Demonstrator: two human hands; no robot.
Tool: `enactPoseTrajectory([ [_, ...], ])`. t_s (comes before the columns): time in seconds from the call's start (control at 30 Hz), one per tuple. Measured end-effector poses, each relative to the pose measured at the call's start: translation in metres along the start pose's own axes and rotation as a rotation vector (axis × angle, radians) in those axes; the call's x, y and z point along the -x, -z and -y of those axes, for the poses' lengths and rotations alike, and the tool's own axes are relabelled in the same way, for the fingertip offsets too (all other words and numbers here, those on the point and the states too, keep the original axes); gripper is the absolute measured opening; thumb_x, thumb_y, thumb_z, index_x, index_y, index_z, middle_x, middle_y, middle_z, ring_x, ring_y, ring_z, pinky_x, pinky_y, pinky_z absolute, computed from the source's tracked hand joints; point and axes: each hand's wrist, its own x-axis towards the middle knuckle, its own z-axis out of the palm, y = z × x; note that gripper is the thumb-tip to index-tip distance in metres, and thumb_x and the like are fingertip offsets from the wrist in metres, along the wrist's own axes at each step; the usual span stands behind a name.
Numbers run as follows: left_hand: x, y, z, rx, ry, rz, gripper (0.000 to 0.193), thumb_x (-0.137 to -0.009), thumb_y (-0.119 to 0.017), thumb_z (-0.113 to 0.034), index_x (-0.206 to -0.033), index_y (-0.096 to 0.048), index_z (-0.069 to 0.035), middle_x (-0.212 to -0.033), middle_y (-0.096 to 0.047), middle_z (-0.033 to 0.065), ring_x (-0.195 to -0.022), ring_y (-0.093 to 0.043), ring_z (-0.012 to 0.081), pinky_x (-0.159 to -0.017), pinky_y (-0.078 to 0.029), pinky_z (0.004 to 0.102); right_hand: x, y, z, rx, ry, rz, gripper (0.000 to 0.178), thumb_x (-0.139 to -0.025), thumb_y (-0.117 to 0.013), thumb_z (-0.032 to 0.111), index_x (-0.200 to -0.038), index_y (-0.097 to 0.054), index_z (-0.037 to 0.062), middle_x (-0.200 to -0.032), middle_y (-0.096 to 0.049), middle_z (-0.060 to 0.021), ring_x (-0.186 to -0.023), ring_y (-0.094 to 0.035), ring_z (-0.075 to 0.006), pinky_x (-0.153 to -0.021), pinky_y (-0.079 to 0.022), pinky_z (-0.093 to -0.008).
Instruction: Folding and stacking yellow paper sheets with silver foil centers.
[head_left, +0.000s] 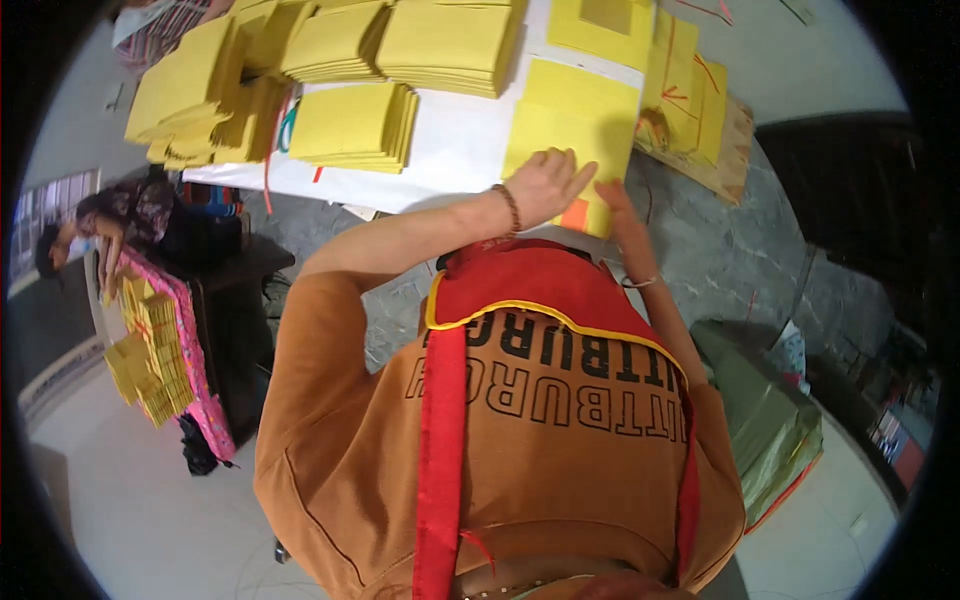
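Note:
A yellow paper sheet point(570, 110) lies near the right end of the white-covered table, its near end reaching the table's front edge. My left hand point(550, 188) rests on it, fingers stretched out and slightly apart. A beaded bracelet circles that wrist. At the sheet's right edge is my right hand point(622, 212), seen edge-on with its fingers extended; the thumb side is partly hidden. Between the two hands an orange patch point(576, 214) shows on the yellow paper. Another yellow piece point(600, 35) with a darker rectangle lies just beyond.
Stacks of folded yellow paper point(350, 125) cover the table's left and far side. Tied yellow bundles point(690, 90) sit on a wooden board point(735, 150) at right. A person point(140, 215) leans over a pink-covered table point(200, 390) at left. A green sack point(760, 410) stands right of me.

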Motion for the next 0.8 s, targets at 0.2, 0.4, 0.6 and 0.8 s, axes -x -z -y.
enactPoseTrajectory([
  [0.2,-0.006,0.027,0.030,0.351,0.014,0.028,0.050,-0.066,-0.064,-0.014,-0.115,-0.055,-0.011,-0.096,-0.058,0.0032,-0.087,-0.054,0.0197,-0.072,-0.043,0.0308,-0.021,0.020,0.014,-0.655,-0.379,-0.530,0.037,-0.095,-0.038,0.030,-0.117,-0.055,0.0040,-0.101,-0.062,-0.0061,-0.094,-0.057,-0.0136,-0.081,-0.043,-0.0291],
  [0.4,0.085,0.104,0.118,0.417,0.176,-0.096,0.040,-0.075,-0.054,-0.009,-0.113,-0.058,-0.017,-0.101,-0.062,0.0015,-0.095,-0.055,0.0195,-0.076,-0.042,0.0333,-0.017,0.015,0.011,-0.594,-0.352,-0.530,0.027,-0.091,-0.050,0.021,-0.111,-0.058,0.0039,-0.097,-0.063,-0.0041,-0.088,-0.059,-0.0120,-0.074,-0.044,-0.0243],
  [0.6,0.168,0.082,0.184,-0.193,0.466,0.033,0.051,-0.076,-0.050,-0.007,-0.124,-0.049,-0.026,-0.118,-0.054,-0.0032,-0.104,-0.050,0.0191,-0.085,-0.035,0.0383,-0.022,0.006,0.001,-0.599,-0.394,-0.502,0.023,-0.090,-0.052,0.013,-0.109,-0.059,0.0027,-0.097,-0.062,-0.0049,-0.089,-0.057,-0.0112,-0.076,-0.044,-0.0230],
  [0.8,0.203,0.033,0.198,-0.076,0.453,0.135,0.060,-0.076,-0.049,-0.003,-0.129,-0.043,-0.029,-0.128,-0.048,-0.0005,-0.111,-0.046,0.0233,-0.092,-0.033,0.0407,-0.023,-0.002,0.005,-0.545,-0.252,-0.447,0.023,-0.090,-0.052,0.012,-0.109,-0.058,0.0016,-0.095,-0.063,-0.0044,-0.085,-0.057,-0.0101,-0.074,-0.044,-0.0229],
])
